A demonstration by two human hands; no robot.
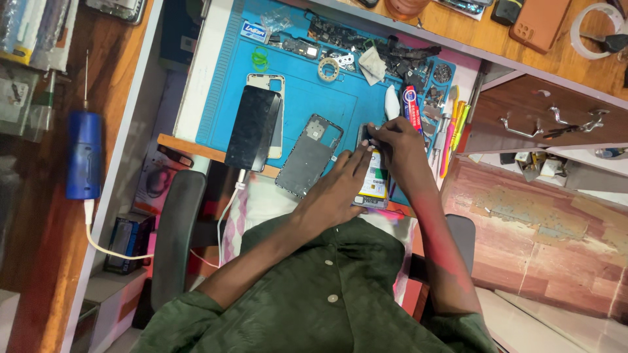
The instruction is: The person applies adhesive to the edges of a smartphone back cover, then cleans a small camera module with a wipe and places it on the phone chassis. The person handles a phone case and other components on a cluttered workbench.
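Observation:
An opened phone body with its battery showing lies at the front edge of a blue work mat. My left hand lies flat over its left side, fingers pressing it down. My right hand is pinched at the phone's top end, fingertips together on a small part too small to make out. A grey phone back frame lies just left of my left hand. Further left a dark phone rests screen up on a white frame.
Small parts, a tape roll, a white cloth and green rings litter the mat's far side. Pens and tools lie right of the phone. A drawer stands open at right. A blue device sits on the left shelf.

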